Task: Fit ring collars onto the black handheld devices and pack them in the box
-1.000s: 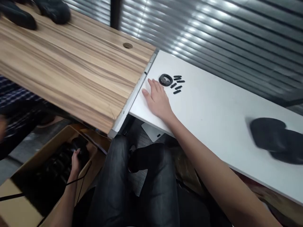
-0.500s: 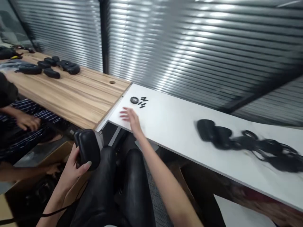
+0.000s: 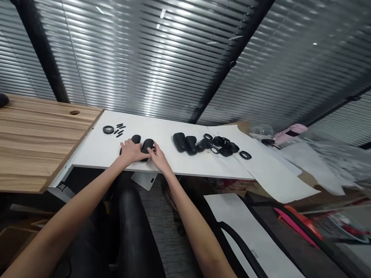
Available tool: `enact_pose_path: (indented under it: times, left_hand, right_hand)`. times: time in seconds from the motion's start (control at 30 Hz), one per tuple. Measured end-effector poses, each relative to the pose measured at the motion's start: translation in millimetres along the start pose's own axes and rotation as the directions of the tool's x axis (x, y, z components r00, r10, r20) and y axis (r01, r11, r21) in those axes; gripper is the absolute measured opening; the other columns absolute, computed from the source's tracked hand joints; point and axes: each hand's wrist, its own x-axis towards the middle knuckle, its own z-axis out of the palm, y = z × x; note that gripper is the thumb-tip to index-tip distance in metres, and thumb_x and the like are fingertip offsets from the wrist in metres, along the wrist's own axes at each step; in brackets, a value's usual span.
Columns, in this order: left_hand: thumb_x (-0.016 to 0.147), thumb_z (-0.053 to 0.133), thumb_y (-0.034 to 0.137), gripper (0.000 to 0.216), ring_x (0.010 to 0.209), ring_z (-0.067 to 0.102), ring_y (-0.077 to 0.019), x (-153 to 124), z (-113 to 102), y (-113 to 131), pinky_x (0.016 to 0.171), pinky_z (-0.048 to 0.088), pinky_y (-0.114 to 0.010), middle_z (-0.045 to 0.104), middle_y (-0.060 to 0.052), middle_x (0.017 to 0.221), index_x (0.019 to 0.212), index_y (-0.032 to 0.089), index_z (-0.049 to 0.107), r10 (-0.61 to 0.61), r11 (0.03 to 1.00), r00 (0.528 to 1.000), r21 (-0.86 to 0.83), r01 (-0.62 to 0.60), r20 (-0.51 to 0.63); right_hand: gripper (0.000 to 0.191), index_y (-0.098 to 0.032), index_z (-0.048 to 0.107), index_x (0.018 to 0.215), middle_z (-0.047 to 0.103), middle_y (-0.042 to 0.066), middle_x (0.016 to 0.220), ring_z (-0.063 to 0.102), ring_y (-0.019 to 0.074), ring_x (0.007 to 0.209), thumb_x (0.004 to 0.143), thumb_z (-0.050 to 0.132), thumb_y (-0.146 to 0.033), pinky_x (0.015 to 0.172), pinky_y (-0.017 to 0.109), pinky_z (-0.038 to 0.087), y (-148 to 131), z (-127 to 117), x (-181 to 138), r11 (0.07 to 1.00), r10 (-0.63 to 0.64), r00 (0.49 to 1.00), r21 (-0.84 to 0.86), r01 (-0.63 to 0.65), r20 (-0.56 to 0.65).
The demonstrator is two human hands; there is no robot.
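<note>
Both of my hands are over the near side of the white table, on black rounded pieces whose exact kind I cannot make out. My left hand (image 3: 131, 151) curls over one black rounded piece (image 3: 136, 138), covering most of it, with its thumb stretched to the right. Fingers of my right hand (image 3: 159, 157) close on the side of a second black rounded piece (image 3: 148, 145). The left thumb reaches this one's lower part. Whether the two pieces are joined is hidden by the left hand.
On the white table (image 3: 162, 127) lie a black ring (image 3: 108, 129) and several small black strips (image 3: 119, 131) to the left. Rightward are more rounded pieces (image 3: 190, 145) and a lone black ring (image 3: 245, 155). White paper (image 3: 278, 181) overhangs the edge. A wooden table (image 3: 43, 143) adjoins at left.
The view has swung right. My left hand, then holding a black rounded piece over my lap, is now on the white table. My right hand, then stretched out bare, has closed on a black piece.
</note>
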Motion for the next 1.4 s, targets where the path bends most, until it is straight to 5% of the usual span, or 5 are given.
enact_pose_path:
  times: [0.2,0.43,0.87,1.2,1.4]
  left_hand:
    - [0.097,0.071,0.044,0.058,0.169,0.02,-0.0393,33,14,1,0.131,0.033,-0.055,0.038,-0.024,0.172,0.147,0.02,0.056,0.369,0.853,0.908,-0.317,-0.415,-0.197]
    - [0.106,0.055,0.038,0.035,0.139,0.061,-0.0309,16,39,-102,0.12,0.051,-0.049,0.067,-0.017,0.142,0.134,0.019,0.064,0.42,0.814,0.824,-0.244,-0.527,-0.38]
    - [0.106,0.064,0.027,0.016,0.109,0.076,-0.0227,-198,87,-187,0.097,0.063,-0.035,0.079,-0.007,0.115,0.118,0.025,0.074,0.002,0.833,0.767,-0.424,-0.356,-0.641]
    - [0.095,0.073,0.054,0.073,0.125,0.071,-0.0336,-44,19,-139,0.1,0.064,-0.045,0.057,-0.023,0.16,0.156,0.017,0.053,-0.097,0.636,0.973,-0.766,-0.1,-0.208]
    - [0.075,0.093,0.048,0.115,0.149,0.053,-0.0472,-28,14,-163,0.121,0.049,-0.06,0.045,-0.025,0.169,0.171,0.015,0.039,0.078,0.737,0.976,-0.648,-0.194,-0.203]
  right_hand:
    - [0.094,-0.019,0.043,0.168,0.032,0.018,0.179,0.024,0.0337,0.169,0.097,0.045,-0.081,0.138,0.054,0.024,21,-34,18,0.993,-0.095,0.982,-0.089,0.081,-0.162]
    - [0.089,-0.028,0.057,0.161,0.03,0.012,0.181,0.012,0.0466,0.169,0.096,0.047,-0.088,0.133,0.073,0.018,26,-51,14,0.823,-0.189,0.976,-0.56,0.095,-0.113]
    - [0.063,-0.03,0.067,0.148,0.065,0.013,0.148,0.03,0.0457,0.157,0.101,0.05,-0.069,0.12,0.071,0.032,32,-27,39,0.699,-0.355,0.925,-0.695,0.166,-0.136]
    - [0.046,-0.025,0.076,0.13,0.069,0.017,0.133,0.041,0.0411,0.147,0.101,0.06,-0.055,0.121,0.061,0.044,-29,82,36,0.801,-0.422,0.903,-0.436,0.411,0.076]
    - [0.046,-0.021,0.076,0.097,0.053,0.023,0.149,0.046,0.043,0.147,0.099,0.056,-0.062,0.12,0.063,0.042,-39,143,45,0.88,-0.397,0.916,-0.309,0.361,-0.061]
